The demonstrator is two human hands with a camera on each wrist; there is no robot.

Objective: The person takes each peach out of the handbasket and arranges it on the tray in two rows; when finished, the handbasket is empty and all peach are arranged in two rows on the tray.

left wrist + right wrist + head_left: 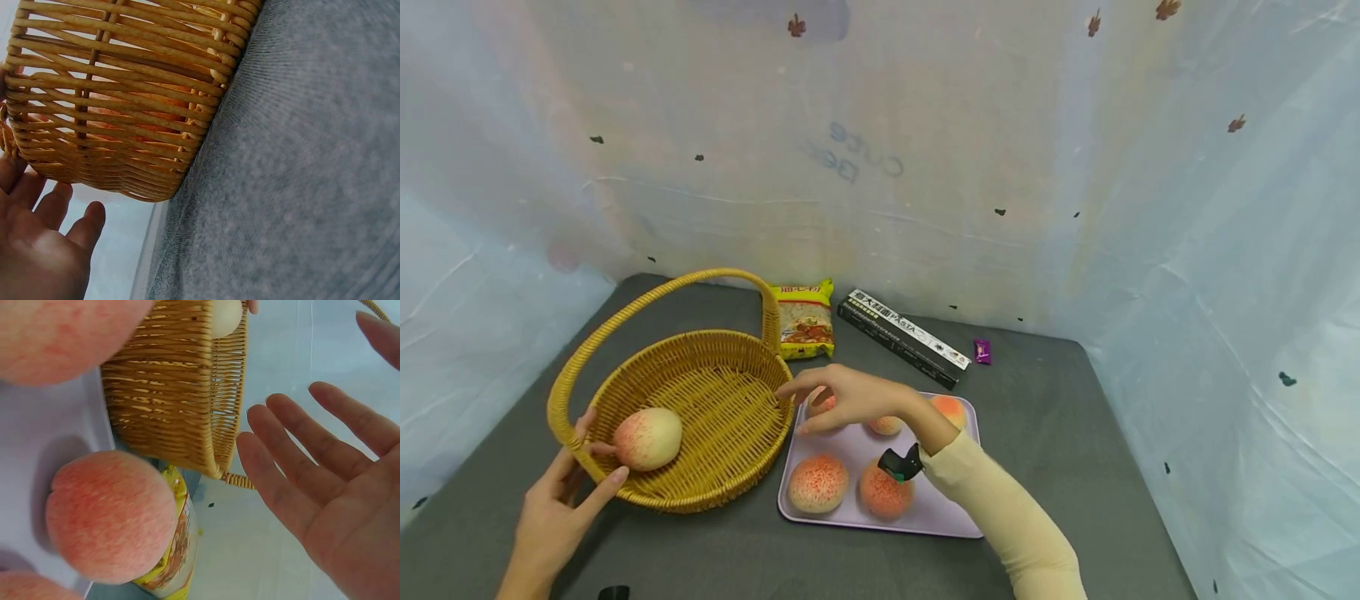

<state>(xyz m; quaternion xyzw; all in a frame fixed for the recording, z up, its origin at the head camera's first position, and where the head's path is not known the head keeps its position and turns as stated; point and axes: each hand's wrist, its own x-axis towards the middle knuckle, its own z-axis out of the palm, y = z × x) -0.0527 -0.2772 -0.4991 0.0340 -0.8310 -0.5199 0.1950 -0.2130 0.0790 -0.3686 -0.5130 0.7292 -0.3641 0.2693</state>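
The left hand (pixel 561 500) rests open-fingered against the basket (pixel 700 483) rim; one peach (pixel 647 438) lies inside. Right of the basket, the right hand (pixel 850 398) hovers empty over the tray (pixel 955 521) peach (pixel 822 402); a loose grasp could drop it.

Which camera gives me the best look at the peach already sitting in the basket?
The head view: the peach lies whole on the floor of the basket, by the left hand. The left wrist view shows only orange patches through the weave. The right wrist view catches its pale top over the rim.
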